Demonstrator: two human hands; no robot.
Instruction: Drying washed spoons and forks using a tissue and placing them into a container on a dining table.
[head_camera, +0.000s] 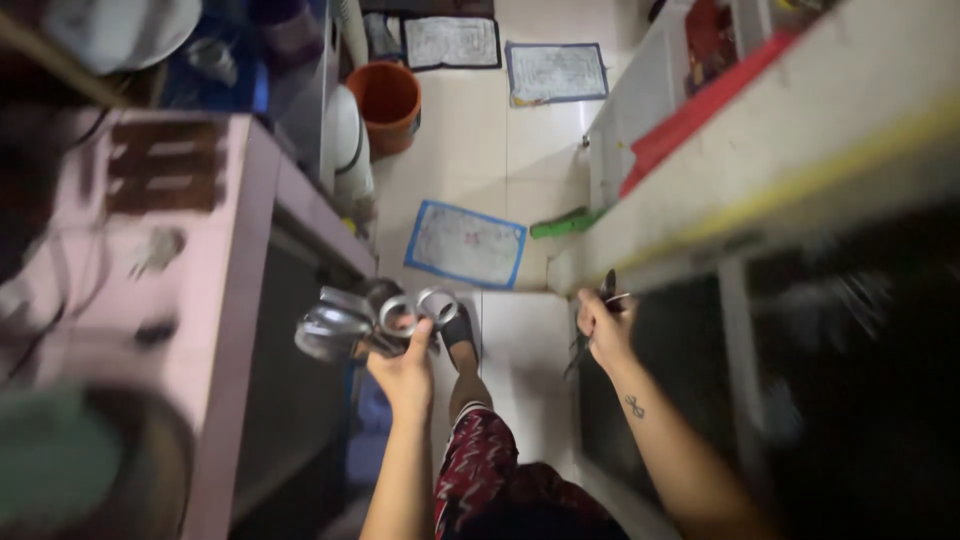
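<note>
Seen from the head camera, the person stands in a narrow aisle between a pink worktop (215, 300) on the left and a pale worktop (760, 150) on the right. The left hand (405, 365) is clenched around a cluster of shiny metal cups (365, 320) by their looped handles, held just off the pink worktop's near edge, above the tiled floor (470, 150). The right hand (603, 325) grips a dark, thin utensil (592, 335) — blurred, its kind unclear — right below the pale worktop's front edge. The step in hand looks like carrying utensils through the aisle; setting them down would call for a steady level grip — the cups hang loosely together. An orange bucket (388, 105) and blue-edged mat (465, 243) lie ahead.
</note>
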